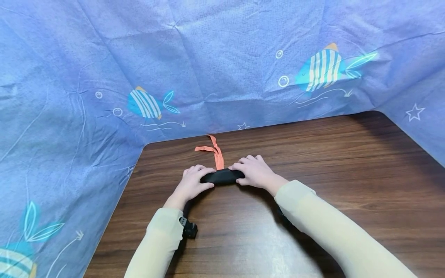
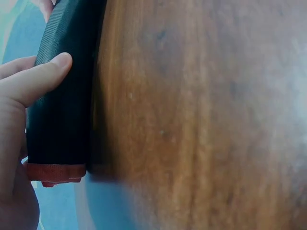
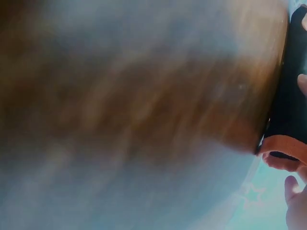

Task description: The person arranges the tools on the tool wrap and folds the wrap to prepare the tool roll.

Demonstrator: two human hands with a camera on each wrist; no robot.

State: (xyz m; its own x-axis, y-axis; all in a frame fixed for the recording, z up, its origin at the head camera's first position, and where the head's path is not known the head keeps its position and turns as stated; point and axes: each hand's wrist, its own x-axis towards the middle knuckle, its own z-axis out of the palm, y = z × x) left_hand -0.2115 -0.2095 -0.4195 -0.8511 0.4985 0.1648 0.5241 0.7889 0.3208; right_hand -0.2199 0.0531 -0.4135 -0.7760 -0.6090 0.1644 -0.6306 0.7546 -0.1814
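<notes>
Black roll (image 1: 222,176) lies on my table (image 1: 330,162); left hand (image 1: 192,182) and right hand (image 1: 254,172) clasp its ends, seemingly keeping it wound, orange ribbon (image 1: 214,151) trailing.

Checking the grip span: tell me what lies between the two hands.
In the head view, the middle of the black roll spans between left hand and right hand, with an orange ribbon trailing away behind it.

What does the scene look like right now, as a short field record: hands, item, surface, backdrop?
left hand: grips left end of the black roll
right hand: grips right end of the roll
black roll: lies crosswise on the table, orange trim at its ends
orange strap: trails from the roll toward the backdrop
table: dark wood
backdrop: blue fish-print cloth
</notes>
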